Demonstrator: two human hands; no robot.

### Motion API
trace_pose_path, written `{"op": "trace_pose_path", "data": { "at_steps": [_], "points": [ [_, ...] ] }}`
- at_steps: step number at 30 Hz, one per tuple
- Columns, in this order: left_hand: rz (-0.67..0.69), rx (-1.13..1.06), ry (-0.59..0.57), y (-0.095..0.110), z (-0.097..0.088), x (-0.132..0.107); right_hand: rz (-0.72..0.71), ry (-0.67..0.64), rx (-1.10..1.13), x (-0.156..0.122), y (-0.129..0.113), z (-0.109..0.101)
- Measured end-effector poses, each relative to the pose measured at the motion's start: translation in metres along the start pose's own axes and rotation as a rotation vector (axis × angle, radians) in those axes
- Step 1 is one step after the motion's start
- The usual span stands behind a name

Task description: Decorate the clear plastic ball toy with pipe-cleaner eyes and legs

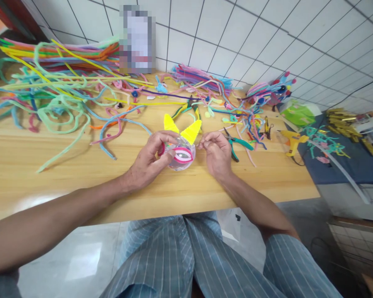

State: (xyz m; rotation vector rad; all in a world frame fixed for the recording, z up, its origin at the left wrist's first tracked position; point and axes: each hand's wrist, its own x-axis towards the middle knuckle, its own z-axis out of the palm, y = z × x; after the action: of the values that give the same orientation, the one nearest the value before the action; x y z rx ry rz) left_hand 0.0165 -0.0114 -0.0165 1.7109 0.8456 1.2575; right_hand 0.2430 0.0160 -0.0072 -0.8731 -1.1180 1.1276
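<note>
A clear plastic ball with two pointed yellow pipe-cleaner ears sits near the middle of the table. On its front is an eye shape outlined in pink and white. My left hand grips the ball from the left, thumb over the front and fingers behind the near ear. Just right of the ball, my right hand is closed in a pinch; whatever lies between its fingertips is too small to make out. Green-handled pliers lie beside my right hand, and yellow-and-black pliers lie behind the ears.
Loose pipe cleaners spread across the left of the wooden table, with bundles along the tiled wall. A yellow glue gun stands at the right edge. Beyond it, a blue surface holds gold strips and a green bag.
</note>
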Motion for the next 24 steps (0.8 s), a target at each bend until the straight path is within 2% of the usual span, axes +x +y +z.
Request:
{"op": "trace_pose_path", "data": {
  "at_steps": [24],
  "points": [
    [-0.005,0.036,0.006,0.0015,-0.0024,0.001,0.064,0.004,-0.003,0.0016,0.0023,-0.0014]
  ]
}}
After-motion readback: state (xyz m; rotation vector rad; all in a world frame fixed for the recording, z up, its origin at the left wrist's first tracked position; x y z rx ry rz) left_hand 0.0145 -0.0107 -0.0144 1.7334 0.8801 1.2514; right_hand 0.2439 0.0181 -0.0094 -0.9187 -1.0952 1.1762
